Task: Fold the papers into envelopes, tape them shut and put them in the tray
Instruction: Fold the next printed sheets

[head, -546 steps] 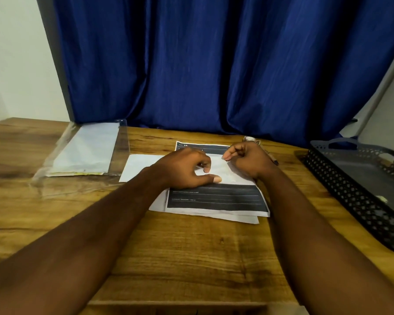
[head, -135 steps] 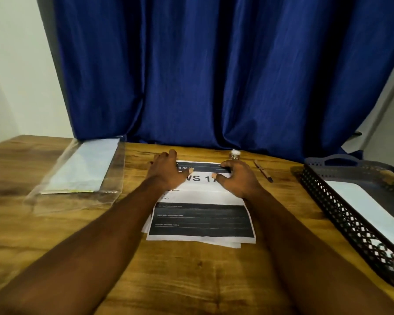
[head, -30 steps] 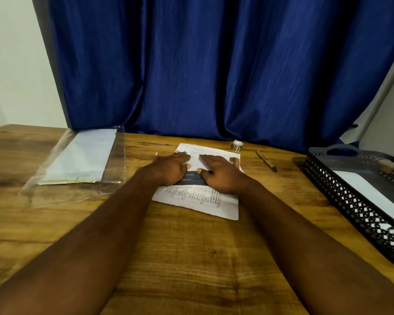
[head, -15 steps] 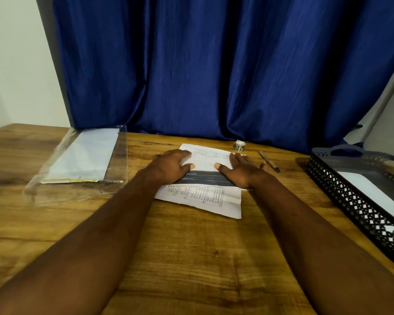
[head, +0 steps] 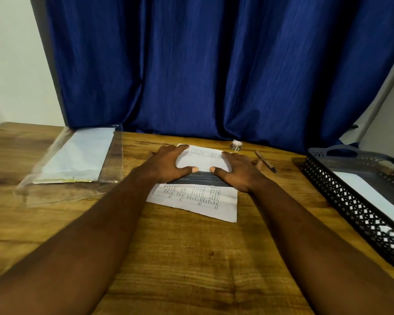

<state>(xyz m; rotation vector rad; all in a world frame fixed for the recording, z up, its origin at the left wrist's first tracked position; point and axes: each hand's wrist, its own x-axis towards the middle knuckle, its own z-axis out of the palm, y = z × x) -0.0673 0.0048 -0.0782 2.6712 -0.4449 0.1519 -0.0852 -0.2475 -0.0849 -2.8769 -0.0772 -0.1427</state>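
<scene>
A printed paper (head: 203, 160) lies folded on the wooden table (head: 187, 258), its far flap turned down over a dark printed band. My left hand (head: 168, 163) lies flat on the flap's left side, fingers spread. On the flap's right side my right hand (head: 239, 170) presses flat the same way. Another sheet (head: 205, 201) with a printed table sticks out underneath, toward me. A small roll of tape (head: 236, 145) stands behind the paper. The black mesh tray (head: 350, 201) at the right holds a white folded envelope (head: 371, 192).
A pen (head: 265, 164) lies right of my right hand. At the left, a clear plastic sleeve (head: 75, 160) holds white sheets. A blue curtain (head: 214, 64) hangs along the table's far edge.
In the last second my hands have slid apart along the folded flap, the right hand toward its right edge. Before that the paper's top was folded down.
</scene>
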